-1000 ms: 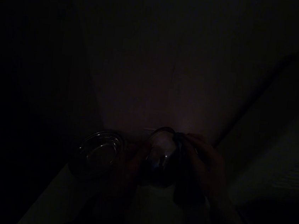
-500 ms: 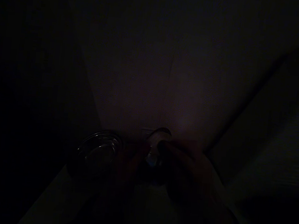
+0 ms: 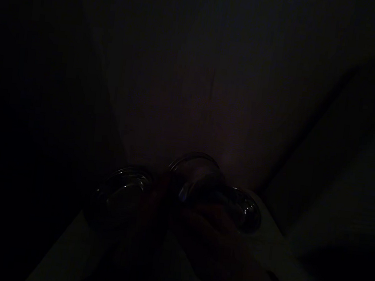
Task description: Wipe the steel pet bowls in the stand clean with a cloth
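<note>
The scene is very dark and only outlines and glints can be read. The largest surface is a plain wall [image 3: 212, 94] that fills the upper and middle field. Below it, a pale worktop [image 3: 72, 244] runs across the bottom edge. Three shiny round bowls stand in a row at the back of the worktop, against the wall. The left bowl [image 3: 120, 193] stands apart, the middle bowl [image 3: 194, 168] sits slightly further back, and the right bowl [image 3: 245, 209] overlaps the middle one in view. Only rim highlights show, so their contents cannot be determined. The right hand [image 3: 211, 237] lies at the near side of the right bowl. The left hand [image 3: 157, 204] sits between the left and middle bowls. The grip of either hand cannot be determined.
</note>
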